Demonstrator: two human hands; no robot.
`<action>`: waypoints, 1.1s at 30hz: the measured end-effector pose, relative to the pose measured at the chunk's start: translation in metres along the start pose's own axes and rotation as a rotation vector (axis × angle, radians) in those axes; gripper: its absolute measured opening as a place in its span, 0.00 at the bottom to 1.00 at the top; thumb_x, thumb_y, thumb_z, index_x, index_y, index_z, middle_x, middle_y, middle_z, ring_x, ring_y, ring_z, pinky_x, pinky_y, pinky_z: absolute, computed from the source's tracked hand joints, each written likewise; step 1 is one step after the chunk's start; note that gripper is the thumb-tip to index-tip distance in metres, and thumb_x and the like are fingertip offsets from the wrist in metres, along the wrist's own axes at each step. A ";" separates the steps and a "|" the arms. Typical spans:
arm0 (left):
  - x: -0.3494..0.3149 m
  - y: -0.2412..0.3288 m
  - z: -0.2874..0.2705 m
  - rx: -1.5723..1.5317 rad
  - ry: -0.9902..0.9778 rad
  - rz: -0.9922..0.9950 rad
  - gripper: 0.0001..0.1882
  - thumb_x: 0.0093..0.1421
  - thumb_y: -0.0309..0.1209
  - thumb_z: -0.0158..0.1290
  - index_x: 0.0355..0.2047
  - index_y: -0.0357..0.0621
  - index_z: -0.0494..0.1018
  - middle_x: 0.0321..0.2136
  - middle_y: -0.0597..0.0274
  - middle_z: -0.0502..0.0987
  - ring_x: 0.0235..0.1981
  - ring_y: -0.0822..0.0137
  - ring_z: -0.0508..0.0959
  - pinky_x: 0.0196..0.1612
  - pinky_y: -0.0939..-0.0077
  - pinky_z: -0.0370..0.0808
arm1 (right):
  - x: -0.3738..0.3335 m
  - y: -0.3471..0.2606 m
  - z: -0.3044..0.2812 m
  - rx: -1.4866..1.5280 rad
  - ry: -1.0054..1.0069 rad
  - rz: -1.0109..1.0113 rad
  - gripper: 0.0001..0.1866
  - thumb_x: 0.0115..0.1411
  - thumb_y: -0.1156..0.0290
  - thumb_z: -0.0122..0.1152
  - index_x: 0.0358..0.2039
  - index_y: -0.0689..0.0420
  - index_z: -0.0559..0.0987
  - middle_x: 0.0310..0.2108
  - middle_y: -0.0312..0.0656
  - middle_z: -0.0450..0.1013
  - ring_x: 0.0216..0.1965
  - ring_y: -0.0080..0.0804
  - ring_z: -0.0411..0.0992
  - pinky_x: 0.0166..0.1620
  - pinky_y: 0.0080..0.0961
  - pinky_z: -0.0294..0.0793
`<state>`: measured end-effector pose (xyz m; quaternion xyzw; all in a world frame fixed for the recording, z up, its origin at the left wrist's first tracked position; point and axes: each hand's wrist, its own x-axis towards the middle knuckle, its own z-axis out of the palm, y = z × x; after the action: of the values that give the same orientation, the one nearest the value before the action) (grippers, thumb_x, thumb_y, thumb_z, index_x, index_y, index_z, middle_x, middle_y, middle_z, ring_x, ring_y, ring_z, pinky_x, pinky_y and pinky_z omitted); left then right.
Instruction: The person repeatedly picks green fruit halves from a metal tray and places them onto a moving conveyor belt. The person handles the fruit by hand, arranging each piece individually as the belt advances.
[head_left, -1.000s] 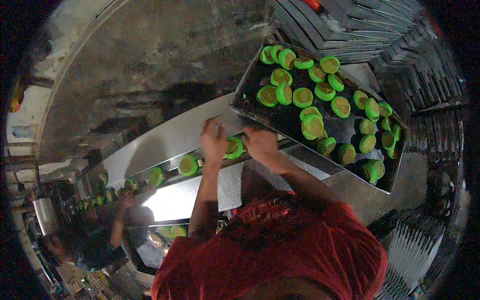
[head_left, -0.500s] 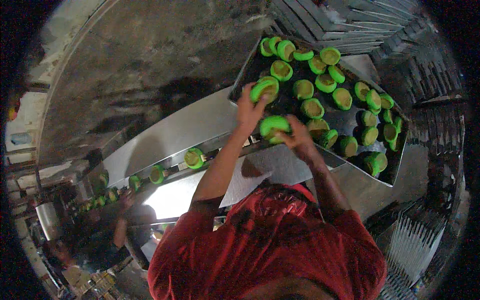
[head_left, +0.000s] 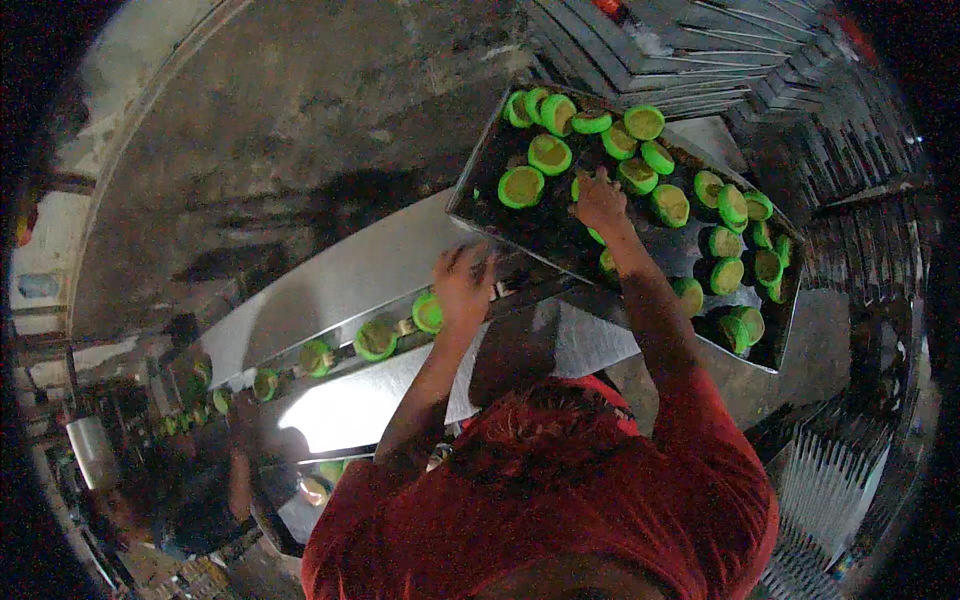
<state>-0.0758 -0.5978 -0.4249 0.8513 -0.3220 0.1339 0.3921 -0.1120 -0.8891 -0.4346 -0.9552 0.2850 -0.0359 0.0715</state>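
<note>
Round bright-green buns with brown flat faces lie about a dark baking tray [head_left: 560, 225], which is tilted across the far right. My right hand [head_left: 603, 205] reaches into the tray, its fingers closed over a green bun [head_left: 576, 188] that it mostly hides. Over the upper end of a narrow conveyor [head_left: 400, 327], my left hand [head_left: 465, 285] is empty with its fingers apart. Beside its wrist a green bun [head_left: 428, 312] sits on the conveyor, followed down-left by another bun [head_left: 376, 340] and several more in a row.
Sloping metal panels [head_left: 340, 250] flank the conveyor. A co-worker's arm [head_left: 240, 480] is at the lower left, near a pale cylinder [head_left: 92, 452]. Stacked metal racks or trays [head_left: 690, 75] stand at the back right, and a wire rack [head_left: 830, 490] at the lower right.
Both hands held green buns before. My left hand has moved down-left to the conveyor and let go; my right hand has moved up-right into the tray. Two more buns now ride the conveyor, whose row has shifted left.
</note>
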 end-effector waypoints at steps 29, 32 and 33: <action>-0.102 -0.087 0.099 0.355 -0.114 -0.151 0.26 0.58 0.39 0.57 0.56 0.44 0.70 0.56 0.47 0.67 0.56 0.42 0.67 0.59 0.45 0.63 | -0.082 -0.062 0.078 0.337 -0.033 -0.771 0.26 0.49 0.58 0.68 0.49 0.51 0.75 0.49 0.52 0.72 0.50 0.52 0.71 0.53 0.46 0.70; -0.121 -0.070 0.090 0.561 -0.258 -0.254 0.35 0.53 0.44 0.59 0.60 0.48 0.66 0.56 0.46 0.67 0.59 0.43 0.64 0.61 0.40 0.58 | 0.003 -0.036 0.051 0.583 0.001 -0.369 0.16 0.53 0.60 0.65 0.41 0.51 0.78 0.40 0.46 0.77 0.43 0.47 0.76 0.49 0.45 0.73; -0.125 -0.073 0.084 0.621 -0.265 -0.252 0.35 0.52 0.45 0.59 0.60 0.49 0.66 0.56 0.45 0.67 0.59 0.43 0.64 0.60 0.40 0.58 | 0.031 -0.026 0.039 0.463 0.042 -0.237 0.14 0.55 0.60 0.64 0.39 0.51 0.78 0.42 0.48 0.76 0.45 0.49 0.74 0.49 0.45 0.73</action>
<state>-0.1247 -0.5700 -0.5826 0.9728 -0.2066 0.0643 0.0831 -0.0680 -0.8805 -0.4678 -0.9391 0.1568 -0.1283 0.2777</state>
